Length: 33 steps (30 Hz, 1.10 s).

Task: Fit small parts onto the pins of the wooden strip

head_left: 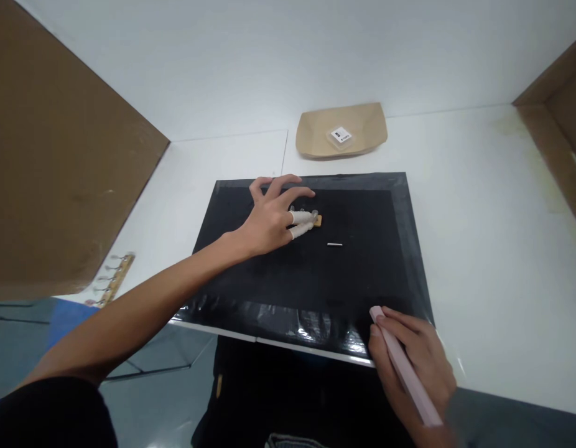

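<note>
My left hand (269, 224) reaches across the black mat (278, 274), with white finger covers on its thumb and index finger. Those two fingers pinch a small wooden strip (318, 221) that carries small clear pieces; the hand hides most of it. The other fingers are raised and curled above the mat. Near the mat's front right corner, my right hand (413, 361) is closed round a pink pen-like stick (407, 370), whose tip points up and away from me. Between the hands, a short thin silver rod (334, 244) lies on the mat.
At the back, a brown paper tray (311, 134) holds a small clear case (340, 135) with a printed label. A wooden strip with several small pieces on metal stems (117, 279) lies at the table's left edge. Brown panels (59, 155) border the white table (479, 218).
</note>
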{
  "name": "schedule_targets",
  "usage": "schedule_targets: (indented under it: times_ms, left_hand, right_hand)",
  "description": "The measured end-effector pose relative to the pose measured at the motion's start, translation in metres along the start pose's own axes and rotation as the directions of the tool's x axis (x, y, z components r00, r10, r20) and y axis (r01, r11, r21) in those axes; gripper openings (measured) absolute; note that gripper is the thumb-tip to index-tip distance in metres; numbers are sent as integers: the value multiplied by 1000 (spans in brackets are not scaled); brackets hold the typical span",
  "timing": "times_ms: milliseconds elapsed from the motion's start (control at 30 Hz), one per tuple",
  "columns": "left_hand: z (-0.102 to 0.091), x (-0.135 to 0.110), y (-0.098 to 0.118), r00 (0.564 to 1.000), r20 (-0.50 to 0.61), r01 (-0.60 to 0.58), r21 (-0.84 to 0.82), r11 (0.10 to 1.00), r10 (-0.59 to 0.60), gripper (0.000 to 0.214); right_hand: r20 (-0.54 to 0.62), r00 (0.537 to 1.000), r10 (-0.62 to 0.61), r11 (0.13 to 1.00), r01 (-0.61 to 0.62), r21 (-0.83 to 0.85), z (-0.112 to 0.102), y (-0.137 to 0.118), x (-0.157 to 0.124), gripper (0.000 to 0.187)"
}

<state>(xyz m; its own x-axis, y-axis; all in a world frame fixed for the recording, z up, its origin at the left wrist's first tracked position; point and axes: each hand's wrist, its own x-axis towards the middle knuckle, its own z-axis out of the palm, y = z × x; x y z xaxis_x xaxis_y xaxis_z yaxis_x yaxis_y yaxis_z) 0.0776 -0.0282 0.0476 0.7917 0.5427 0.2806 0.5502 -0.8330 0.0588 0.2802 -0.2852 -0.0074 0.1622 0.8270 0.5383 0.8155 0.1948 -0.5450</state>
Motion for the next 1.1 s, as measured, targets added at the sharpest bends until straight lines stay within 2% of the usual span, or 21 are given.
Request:
schedule_targets:
  times_ms: [167,400,567,733,900,1100]
  left_hand:
    - [-6,-3,1,999,14,50,-5,999,-50,18]
    - [-4,0,0,998,-14,58,-16,998,-58,34]
    - [2,1,4,994,-62,85,-1,996,-84,36]
    - [6,8,9,992,29,122,2,993,-122,43]
    - [10,17,10,992,85,94,20,995,-95,24]
    - [8,24,12,984,161,78,-14,997,-75,17]
  right_hand:
    - [-18,1000,10,1000,-10,4,0,-1,0,12]
    - [21,1000,5,1000,-5,0,-2,0,1,14]
    - [-56,998,15,999,-13,33,3,0,-3,16]
    - [-70,997,43,997,-39,64,8,0,-6,17]
    - [-46,999,22,998,-20,57,6,1,-5,18]
    - [-73,997,25,998,-20,62,7,1,-6,18]
